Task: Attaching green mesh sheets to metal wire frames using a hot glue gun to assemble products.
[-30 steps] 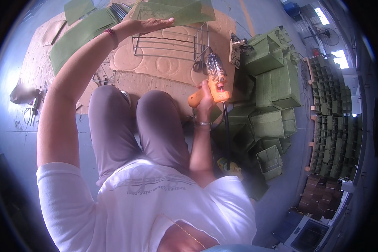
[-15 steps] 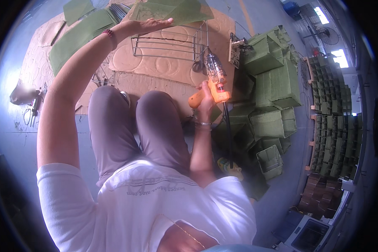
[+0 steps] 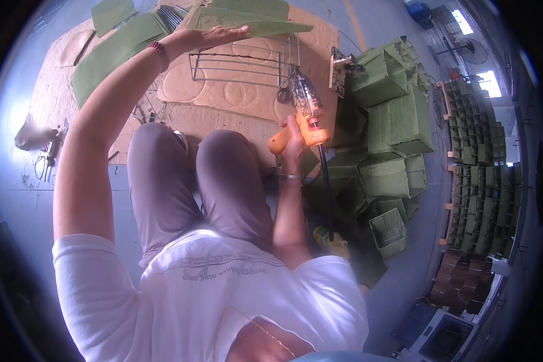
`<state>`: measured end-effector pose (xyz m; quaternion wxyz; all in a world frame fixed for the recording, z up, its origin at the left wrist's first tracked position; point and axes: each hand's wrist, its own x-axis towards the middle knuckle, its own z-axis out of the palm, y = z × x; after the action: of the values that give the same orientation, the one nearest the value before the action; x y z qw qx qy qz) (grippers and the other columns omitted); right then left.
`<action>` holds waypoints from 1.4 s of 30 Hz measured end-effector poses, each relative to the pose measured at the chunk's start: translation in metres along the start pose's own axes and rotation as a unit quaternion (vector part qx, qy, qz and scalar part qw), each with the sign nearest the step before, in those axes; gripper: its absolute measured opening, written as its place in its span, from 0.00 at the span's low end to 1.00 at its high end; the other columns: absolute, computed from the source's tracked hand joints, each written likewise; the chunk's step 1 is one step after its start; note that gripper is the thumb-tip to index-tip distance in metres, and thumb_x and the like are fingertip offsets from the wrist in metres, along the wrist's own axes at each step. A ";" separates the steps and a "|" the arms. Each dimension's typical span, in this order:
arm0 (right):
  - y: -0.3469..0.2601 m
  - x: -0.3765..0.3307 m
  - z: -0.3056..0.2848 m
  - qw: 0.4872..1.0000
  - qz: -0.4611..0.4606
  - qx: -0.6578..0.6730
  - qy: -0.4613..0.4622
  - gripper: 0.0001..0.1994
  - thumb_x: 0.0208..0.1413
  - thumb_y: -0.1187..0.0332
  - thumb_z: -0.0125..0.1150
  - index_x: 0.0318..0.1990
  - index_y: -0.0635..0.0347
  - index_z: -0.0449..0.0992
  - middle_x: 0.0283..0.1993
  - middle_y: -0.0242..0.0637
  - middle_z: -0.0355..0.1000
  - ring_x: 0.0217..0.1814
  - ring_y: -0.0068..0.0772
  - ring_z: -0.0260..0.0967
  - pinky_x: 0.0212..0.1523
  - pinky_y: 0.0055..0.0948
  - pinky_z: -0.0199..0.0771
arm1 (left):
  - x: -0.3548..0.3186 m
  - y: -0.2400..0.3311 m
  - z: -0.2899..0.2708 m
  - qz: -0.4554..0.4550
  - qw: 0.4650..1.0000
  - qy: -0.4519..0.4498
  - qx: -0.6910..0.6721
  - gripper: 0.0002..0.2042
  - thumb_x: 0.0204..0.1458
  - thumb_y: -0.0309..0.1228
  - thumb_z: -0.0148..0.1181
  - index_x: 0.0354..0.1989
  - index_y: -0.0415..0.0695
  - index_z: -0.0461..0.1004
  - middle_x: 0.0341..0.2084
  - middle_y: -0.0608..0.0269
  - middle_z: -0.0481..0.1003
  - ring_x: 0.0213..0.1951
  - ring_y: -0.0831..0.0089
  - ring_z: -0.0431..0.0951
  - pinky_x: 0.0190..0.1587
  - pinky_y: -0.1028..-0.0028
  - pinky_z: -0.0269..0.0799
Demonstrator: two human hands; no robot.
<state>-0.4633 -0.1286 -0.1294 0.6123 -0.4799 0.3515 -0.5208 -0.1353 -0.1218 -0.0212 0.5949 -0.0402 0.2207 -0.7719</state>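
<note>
Left hand (image 3: 217, 36), open, touches green sheet (image 3: 277, 28); right hand (image 3: 294, 143) grips glue gun (image 3: 311, 130); green boxes (image 3: 398, 123) crowd cardboard's (image 3: 217, 117) right edge.

At twelve o'clock we see brown cardboard (image 3: 196, 93) laid over the blue-grey floor (image 3: 398, 283); on it we find a wire frame (image 3: 238, 57), black scissors (image 3: 283, 95) and, towards ten o'clock, green sheets (image 3: 116, 55). At two o'clock, green boxes (image 3: 398, 123) crowd the floor; at nine we make out, probably, small tools (image 3: 52, 148).
</note>
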 end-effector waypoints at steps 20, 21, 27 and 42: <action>-0.005 -0.005 0.011 0.999 0.017 -0.018 -0.025 0.04 0.51 0.72 0.53 0.33 0.61 0.68 0.25 0.30 0.65 0.28 0.22 0.63 0.32 0.22 0.63 | 0.017 -0.010 0.004 0.000 0.999 0.003 -0.041 0.32 0.57 0.54 0.28 0.64 0.45 0.44 0.63 0.52 0.43 0.64 0.51 0.43 0.64 0.51 0.39; -0.005 -0.005 0.011 0.999 0.017 -0.019 -0.025 0.04 0.51 0.72 0.53 0.33 0.61 0.68 0.25 0.30 0.65 0.28 0.22 0.63 0.32 0.22 0.63 | 0.017 -0.011 0.003 0.000 0.999 0.003 -0.043 0.32 0.57 0.54 0.28 0.64 0.45 0.44 0.63 0.52 0.43 0.64 0.51 0.43 0.64 0.51 0.39; -0.007 -0.010 0.019 0.998 0.025 -0.029 -0.043 0.04 0.52 0.72 0.53 0.33 0.62 0.68 0.26 0.29 0.65 0.29 0.20 0.63 0.33 0.21 0.63 | 0.015 -0.008 0.002 0.001 0.998 0.004 -0.055 0.31 0.57 0.53 0.28 0.64 0.45 0.44 0.63 0.51 0.43 0.64 0.51 0.43 0.64 0.51 0.39; -0.013 -0.003 -0.003 0.999 0.009 -0.045 -0.002 0.04 0.53 0.70 0.52 0.33 0.60 0.68 0.26 0.29 0.64 0.31 0.23 0.62 0.36 0.23 0.62 | -0.008 0.021 -0.009 -0.007 0.996 0.008 -0.086 0.31 0.58 0.52 0.27 0.63 0.43 0.43 0.63 0.50 0.41 0.64 0.51 0.43 0.64 0.51 0.39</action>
<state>-0.4708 -0.1269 -0.1182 0.5954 -0.5044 0.3777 -0.4983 -0.1169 -0.1153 -0.0362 0.5823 -0.0860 0.2907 -0.7543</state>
